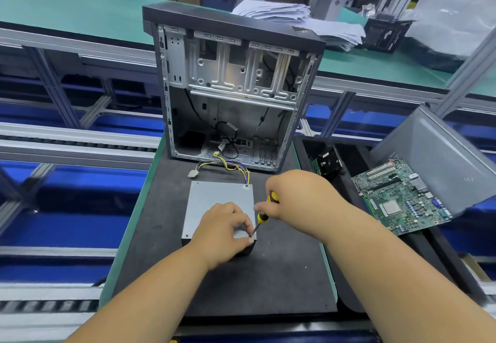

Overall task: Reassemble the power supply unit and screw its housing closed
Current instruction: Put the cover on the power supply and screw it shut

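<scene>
**screwdriver tip at the near right corner of the psu**

no brand or label can be read anywhere; a small round sticker [245, 187] on the psu's far right corner is too blurred to make out.

the psu [214, 203], a grey metal box, lies flat on the black mat [281, 275]. the left hand [224, 231] rests on its near right part, fingers curled, with thumb and fingertips pinching around the screwdriver's tip at that corner; whether a screw sits there cannot be told. the right hand [298, 195] grips the yellow-and-black handle of the screwdriver [262, 216], just right of the psu, and holds it tilted, tip down and leftward.

from the psu's far edge a bundle of yellow, black and purple wires [236, 167] runs back to a white plug [192, 174] on the mat and into the open case [230, 87], which stands upright behind it.

to the right, a green motherboard [397, 200] leans on a grey panel [440, 160], beside a black tray [357, 160] holding a fan part [328, 163]. farther back, a stack of papers [295, 18] lies on a green bench [67, 10].
</scene>
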The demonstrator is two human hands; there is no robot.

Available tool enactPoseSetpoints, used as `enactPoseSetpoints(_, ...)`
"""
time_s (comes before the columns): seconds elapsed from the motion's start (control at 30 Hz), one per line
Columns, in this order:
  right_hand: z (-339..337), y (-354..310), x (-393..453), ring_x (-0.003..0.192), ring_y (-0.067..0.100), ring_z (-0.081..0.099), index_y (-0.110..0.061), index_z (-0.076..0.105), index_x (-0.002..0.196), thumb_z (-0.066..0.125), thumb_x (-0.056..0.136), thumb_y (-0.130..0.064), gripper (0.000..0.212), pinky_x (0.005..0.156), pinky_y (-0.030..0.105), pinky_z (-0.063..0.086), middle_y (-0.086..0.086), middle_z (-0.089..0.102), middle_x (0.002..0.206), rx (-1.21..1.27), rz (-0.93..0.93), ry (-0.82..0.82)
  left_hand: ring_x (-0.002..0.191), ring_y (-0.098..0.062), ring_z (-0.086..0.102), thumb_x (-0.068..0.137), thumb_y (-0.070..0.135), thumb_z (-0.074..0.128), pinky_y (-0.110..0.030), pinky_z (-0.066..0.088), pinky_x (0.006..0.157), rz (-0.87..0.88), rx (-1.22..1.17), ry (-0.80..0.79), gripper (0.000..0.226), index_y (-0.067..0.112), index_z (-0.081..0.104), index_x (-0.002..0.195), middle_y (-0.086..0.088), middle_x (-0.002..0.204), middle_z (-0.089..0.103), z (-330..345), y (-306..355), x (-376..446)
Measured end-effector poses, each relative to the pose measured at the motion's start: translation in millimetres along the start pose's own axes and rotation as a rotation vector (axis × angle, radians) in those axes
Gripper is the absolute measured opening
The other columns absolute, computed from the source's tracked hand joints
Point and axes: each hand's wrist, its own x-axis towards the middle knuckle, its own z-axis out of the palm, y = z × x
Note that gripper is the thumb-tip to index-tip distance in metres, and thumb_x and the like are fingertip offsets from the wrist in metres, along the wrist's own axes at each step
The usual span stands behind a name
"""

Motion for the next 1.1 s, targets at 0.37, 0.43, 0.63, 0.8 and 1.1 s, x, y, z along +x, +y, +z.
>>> enactPoseSetpoints(0.37,11.7,-7.3,-4.5,0.08,0.012,0.046,-0.032,0.053,0.128,0.049,0.094,-0.033,0.035,0.065,0.028,0.038,-0.013,0.052,0.086,0.216,-0.025,0.129,0.101,-0.008,0.04,0.08,0.039,0.072,-0.023,0.033,0.094,-0.001,-0.002,-0.027,0.016,0.045,0.057,0.078,0.019,0.101,0.05,-3.0,1.1,-1.1)
enactPoseSetpoints(0.43,14.2,-7.6,-6.0,0.076,0.017,0.05,-0.032,0.051,0.128,0.042,0.1,-0.046,0.033,0.061,0.03,0.039,-0.01,0.053,0.077,0.058,0.008,0.167,0.101,-0.008,0.04,0.08,0.038,0.072,-0.023,0.033,0.094,0.002,-0.006,-0.031,0.016,0.045,0.058,0.078,0.019,0.102,0.051,-3.5,0.9,-1.6)
enactPoseSetpoints(0.63,19.5,-7.2,-9.2,0.072,0.014,0.046,-0.03,0.041,0.132,0.048,0.091,-0.032,0.041,0.052,0.03,0.03,-0.014,0.045,0.074,0.221,-0.045,0.175,0.101,-0.008,0.04,0.08,0.039,0.072,-0.024,0.033,0.093,-0.008,-0.007,-0.02,0.015,0.045,0.058,0.076,0.02,0.101,0.051,-3.4,1.2,-1.2)
enactPoseSetpoints(0.8,19.9,-8.6,-10.2,0.082,0.021,0.06,-0.028,0.049,0.124,0.04,0.099,-0.054,0.037,0.06,0.031,0.043,-0.008,0.064,0.084,0.048,0.022,0.222,0.102,-0.008,0.04,0.081,0.037,0.073,-0.024,0.032,0.095,-0.008,-0.015,-0.025,0.015,0.044,0.06,0.078,0.019,0.103,0.052,-4.2,2.7,-1.8)
enactPoseSetpoints(1.1,22.5,-12.8,-8.8,0.076,0.02,0.058,-0.033,0.037,0.137,0.041,0.099,-0.052,0.042,0.056,0.03,0.045,-0.008,0.065,0.084,0.071,0.028,0.26,0.103,-0.009,0.039,0.082,0.037,0.073,-0.027,0.033,0.097,-0.009,-0.006,-0.035,0.018,0.044,0.057,0.078,0.019,0.104,0.051,-5.6,4.4,-3.7)
